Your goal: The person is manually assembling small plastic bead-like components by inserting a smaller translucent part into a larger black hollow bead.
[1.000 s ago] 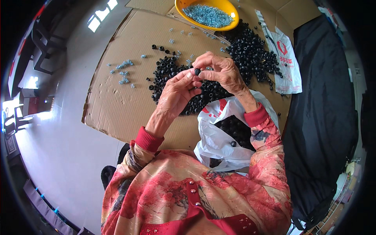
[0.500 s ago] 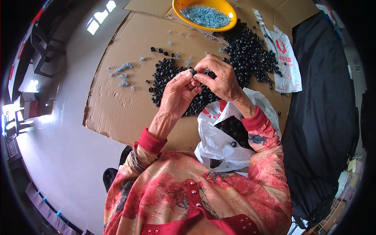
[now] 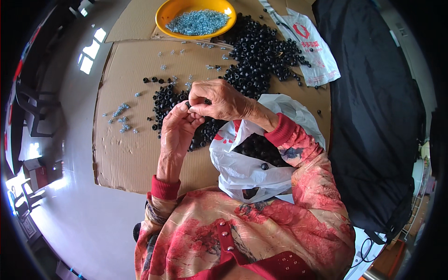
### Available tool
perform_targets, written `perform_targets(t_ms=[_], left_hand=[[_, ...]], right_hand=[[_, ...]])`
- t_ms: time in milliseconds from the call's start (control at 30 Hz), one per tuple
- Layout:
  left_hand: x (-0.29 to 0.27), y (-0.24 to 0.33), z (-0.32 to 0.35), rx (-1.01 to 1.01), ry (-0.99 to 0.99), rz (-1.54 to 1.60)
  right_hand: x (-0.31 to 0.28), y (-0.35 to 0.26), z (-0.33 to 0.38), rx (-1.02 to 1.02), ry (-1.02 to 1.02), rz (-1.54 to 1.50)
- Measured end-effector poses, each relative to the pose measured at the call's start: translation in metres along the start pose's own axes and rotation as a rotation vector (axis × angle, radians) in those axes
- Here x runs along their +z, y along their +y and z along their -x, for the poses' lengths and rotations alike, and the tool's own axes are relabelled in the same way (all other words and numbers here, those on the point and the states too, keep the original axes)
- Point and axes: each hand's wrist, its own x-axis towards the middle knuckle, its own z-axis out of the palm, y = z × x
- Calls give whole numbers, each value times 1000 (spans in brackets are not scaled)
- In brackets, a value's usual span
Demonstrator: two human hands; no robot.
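Observation:
My left hand [image 3: 179,122] pinches a small round black plastic piece [image 3: 188,105] between thumb and fingertips. From the right, my right hand [image 3: 220,99] meets it, thumb and index finger closed on the same piece. Both hands are above a spread of small hollow black plastic parts [image 3: 164,99] on a cardboard sheet [image 3: 126,163]. What lies under my curled fingers is partly hidden. Below my right wrist sits an open white plastic bag [image 3: 233,170] holding many round black parts, with one black ball [image 3: 264,166] on its outside.
A yellow bowl [image 3: 162,18] of small silvery-blue metal parts stands at the far side. Beside it is a larger heap of black parts [image 3: 256,51]. Loose metal parts [image 3: 122,110] lie left. A flat white bag [image 3: 322,65] and black cloth [image 3: 373,102] are at right.
The whole view has shifted and turned a little, so the scene sits further left. My hands stay together on the black piece; my right hand now lies flatter, its back more toward me.

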Motion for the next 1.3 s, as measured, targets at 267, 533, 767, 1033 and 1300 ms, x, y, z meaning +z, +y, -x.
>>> perform_targets(t_ms=[267, 533, 767, 1033, 1300], left_hand=[[-3, 0, -3, -45, 5, 109], [6, 11, 0, 74, 22, 31], [-7, 21, -2, 165, 94, -77], [-15, 15, -6, 142, 61, 39], [-17, 17, -10, 123, 85, 119]], right_hand=[[-11, -7, -3, 104, -48, -143], [-23, 5, 0, 288, -111, -176], [-9, 24, 17, 1, -333, 287], [-36, 71, -13, 135, -94, 458], [-3, 99, -31, 10, -215, 551]])
